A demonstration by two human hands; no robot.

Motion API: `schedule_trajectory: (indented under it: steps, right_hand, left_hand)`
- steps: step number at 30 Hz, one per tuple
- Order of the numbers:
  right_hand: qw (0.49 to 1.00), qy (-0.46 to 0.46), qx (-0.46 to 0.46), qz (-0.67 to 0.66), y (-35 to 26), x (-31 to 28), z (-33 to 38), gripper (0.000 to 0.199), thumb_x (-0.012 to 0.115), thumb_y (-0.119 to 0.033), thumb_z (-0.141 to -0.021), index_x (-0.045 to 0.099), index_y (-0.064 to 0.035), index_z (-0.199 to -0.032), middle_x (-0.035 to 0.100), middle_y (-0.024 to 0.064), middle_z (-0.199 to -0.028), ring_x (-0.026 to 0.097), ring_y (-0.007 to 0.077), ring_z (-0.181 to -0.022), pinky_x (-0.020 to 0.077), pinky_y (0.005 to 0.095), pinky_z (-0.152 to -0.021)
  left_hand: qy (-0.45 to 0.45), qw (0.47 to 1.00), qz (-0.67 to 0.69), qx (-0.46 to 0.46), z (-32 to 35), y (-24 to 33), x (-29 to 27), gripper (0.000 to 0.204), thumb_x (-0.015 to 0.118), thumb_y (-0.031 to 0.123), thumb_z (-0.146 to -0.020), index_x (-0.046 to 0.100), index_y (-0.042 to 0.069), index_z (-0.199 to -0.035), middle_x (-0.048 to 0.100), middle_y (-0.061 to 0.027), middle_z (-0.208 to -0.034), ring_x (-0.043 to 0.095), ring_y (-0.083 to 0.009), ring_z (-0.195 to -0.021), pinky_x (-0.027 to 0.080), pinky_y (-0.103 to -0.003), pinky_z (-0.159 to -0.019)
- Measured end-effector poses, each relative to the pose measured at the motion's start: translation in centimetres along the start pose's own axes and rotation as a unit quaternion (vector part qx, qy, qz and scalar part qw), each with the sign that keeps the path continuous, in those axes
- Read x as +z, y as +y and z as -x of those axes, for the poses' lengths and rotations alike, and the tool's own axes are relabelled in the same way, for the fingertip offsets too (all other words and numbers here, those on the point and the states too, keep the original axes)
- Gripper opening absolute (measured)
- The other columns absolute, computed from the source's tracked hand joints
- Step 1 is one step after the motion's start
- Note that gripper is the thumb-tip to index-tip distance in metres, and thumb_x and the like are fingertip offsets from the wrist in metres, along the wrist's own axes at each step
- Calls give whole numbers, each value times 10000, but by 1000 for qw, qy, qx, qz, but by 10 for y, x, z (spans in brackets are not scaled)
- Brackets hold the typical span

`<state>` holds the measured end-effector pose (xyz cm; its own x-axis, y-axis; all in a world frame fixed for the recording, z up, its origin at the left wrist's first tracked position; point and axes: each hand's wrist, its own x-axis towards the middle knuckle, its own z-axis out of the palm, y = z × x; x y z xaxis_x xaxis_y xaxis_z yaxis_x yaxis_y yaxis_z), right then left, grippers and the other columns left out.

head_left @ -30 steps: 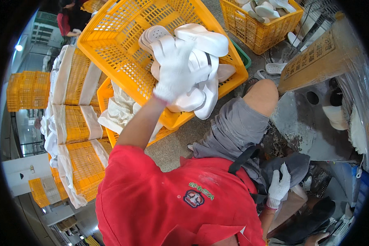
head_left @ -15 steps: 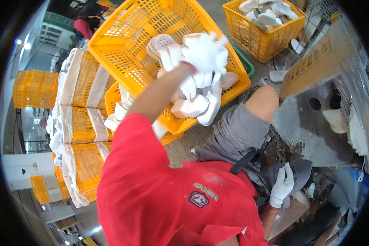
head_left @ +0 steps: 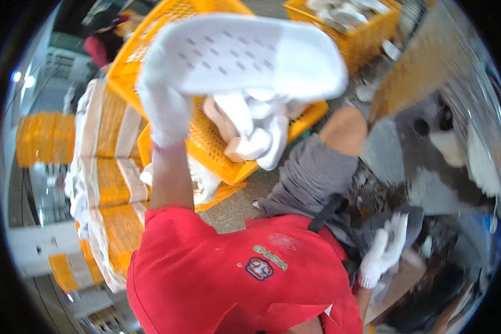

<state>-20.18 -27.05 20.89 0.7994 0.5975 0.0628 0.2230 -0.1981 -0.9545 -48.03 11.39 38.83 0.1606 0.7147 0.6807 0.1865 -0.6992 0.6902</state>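
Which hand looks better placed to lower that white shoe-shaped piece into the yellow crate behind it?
Probably the left hand: it grips one end of the white shoe-shaped piece beside the yellow crate. The right hand is open, empty and farther from it.

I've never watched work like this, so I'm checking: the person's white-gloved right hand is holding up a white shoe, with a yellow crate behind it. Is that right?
Wrong hand: the head view shows the person's white-gloved left hand holding up the white shoe, with the yellow crate behind it.
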Motion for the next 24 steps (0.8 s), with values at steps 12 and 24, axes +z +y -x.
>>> schedule_trajectory:
  steps: [12, 24]
  right_hand:
    - [907, 193, 314, -203, -23, -83, 10, 502, 613, -34, -950, 588, 45, -1446, 714, 137, -1215, 755, 251, -1028, 664, 348, -764]
    - [972, 206, 39, -111, -39, -31, -112, 366, 618, -95, -1048, 547, 89, -1355, 690, 173, -1167, 734, 230, -983, 647, 340, -762]
  left_hand:
    - [-288, 437, 536, -662, 253, 27, 373, 361, 656, 102, -1004, 626, 27, -1356, 717, -144, -1274, 718, -311, -1160, 600, -483, -1002]
    - [-343, 377, 555, -657, 218, 33, 493, 407, 441, 267, -1113, 643, 18, -1363, 721, -179, -1307, 685, -290, -1241, 546, -396, -1090]
